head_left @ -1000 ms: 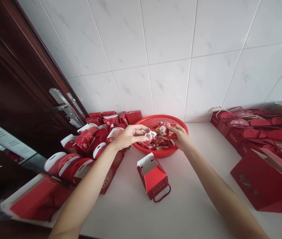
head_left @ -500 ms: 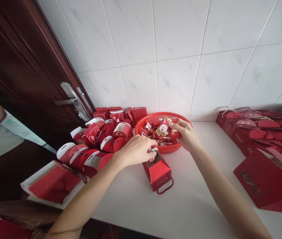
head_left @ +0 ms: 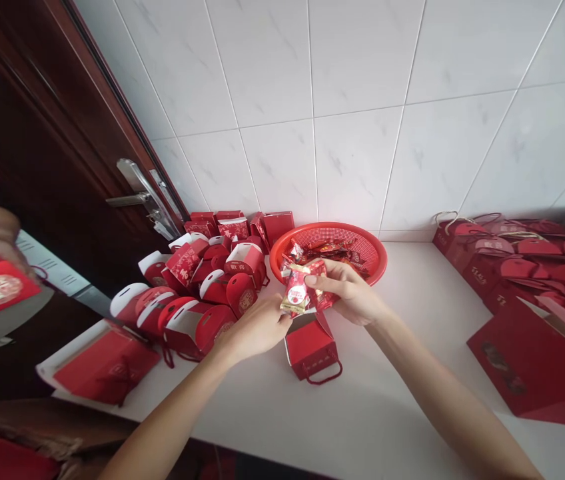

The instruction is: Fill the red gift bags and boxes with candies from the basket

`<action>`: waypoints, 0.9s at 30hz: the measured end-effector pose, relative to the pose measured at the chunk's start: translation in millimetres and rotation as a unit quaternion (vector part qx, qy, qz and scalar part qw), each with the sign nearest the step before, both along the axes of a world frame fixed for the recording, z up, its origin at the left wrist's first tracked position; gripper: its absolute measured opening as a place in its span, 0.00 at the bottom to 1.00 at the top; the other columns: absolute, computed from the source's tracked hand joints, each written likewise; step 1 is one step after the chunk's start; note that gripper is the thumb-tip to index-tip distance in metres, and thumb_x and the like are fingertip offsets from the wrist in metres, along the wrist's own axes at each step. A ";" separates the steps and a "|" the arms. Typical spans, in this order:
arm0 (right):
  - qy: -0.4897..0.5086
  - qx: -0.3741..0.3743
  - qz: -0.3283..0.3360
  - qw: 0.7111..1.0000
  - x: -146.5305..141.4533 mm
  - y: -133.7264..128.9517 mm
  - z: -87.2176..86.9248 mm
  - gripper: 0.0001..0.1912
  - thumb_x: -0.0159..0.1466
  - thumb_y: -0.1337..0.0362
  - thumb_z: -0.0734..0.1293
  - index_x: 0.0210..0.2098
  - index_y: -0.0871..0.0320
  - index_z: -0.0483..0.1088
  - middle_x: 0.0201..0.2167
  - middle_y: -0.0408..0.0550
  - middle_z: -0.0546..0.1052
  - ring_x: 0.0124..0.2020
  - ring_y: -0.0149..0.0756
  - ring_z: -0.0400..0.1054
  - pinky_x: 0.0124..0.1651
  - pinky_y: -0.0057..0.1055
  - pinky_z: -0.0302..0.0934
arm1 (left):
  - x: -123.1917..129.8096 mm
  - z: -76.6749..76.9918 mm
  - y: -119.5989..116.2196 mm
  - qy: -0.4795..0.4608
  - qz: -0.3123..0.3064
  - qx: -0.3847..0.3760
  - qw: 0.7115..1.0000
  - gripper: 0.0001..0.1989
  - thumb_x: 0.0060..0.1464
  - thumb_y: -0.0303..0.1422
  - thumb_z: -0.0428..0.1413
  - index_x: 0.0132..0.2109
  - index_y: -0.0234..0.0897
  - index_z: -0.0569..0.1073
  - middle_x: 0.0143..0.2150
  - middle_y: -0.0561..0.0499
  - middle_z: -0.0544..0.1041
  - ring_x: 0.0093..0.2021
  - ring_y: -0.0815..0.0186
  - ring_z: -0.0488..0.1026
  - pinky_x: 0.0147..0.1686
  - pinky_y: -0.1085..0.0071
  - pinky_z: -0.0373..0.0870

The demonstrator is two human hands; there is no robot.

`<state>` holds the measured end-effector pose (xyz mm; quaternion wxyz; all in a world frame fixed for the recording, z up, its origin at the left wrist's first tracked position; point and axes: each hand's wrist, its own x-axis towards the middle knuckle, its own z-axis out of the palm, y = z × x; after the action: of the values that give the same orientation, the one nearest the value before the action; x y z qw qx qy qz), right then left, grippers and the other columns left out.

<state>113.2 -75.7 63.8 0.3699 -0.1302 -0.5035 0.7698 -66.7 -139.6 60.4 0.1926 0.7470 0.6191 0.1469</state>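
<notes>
The wrapped sweets [head_left: 296, 291] are small, shiny packets in crimped foil or film, red and gold, the foremost bearing a round white label with red print; they hang just over the near rim of the basket [head_left: 330, 231], above a small gift box [head_left: 312, 343]. That box, of smooth red card, sits on the bench [head_left: 387, 400] on the basket's near side, a looped red cord [head_left: 330, 380] at its closest end. The basket itself is round, shallow red plastic with perforated walls, and more glossy packets [head_left: 332, 252] lie inside. Left of it crowd red cartons [head_left: 245, 260] with rounded, white-lined flaps. The right hand [head_left: 350, 290] reaches in from the basket's near right, thumb and fingers pinching the sweets. The left hand [head_left: 262, 327], nearer than the basket's left rim, bends palm-down by the gift box; its fingertips are partly hidden, so whether they grip cannot be told.
</notes>
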 end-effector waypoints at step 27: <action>-0.383 0.363 -0.063 0.847 21.1 -0.8 -3.4 0.09 0.62 0.68 0.61 0.25 0.57 0.63 0.21 0.39 0.64 0.24 0.28 0.55 0.27 0.28 0.48 | 12.6 -12.1 -12.3 -0.091 -0.026 0.018 0.995 0.34 0.45 0.38 0.68 0.60 0.49 0.71 0.60 0.46 0.68 0.63 0.49 0.65 0.58 0.59 0.68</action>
<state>134.3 -76.6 60.4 0.2163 -0.3029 -0.8396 0.3956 -54.1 -151.8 48.3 0.2383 0.7495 0.5769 0.2208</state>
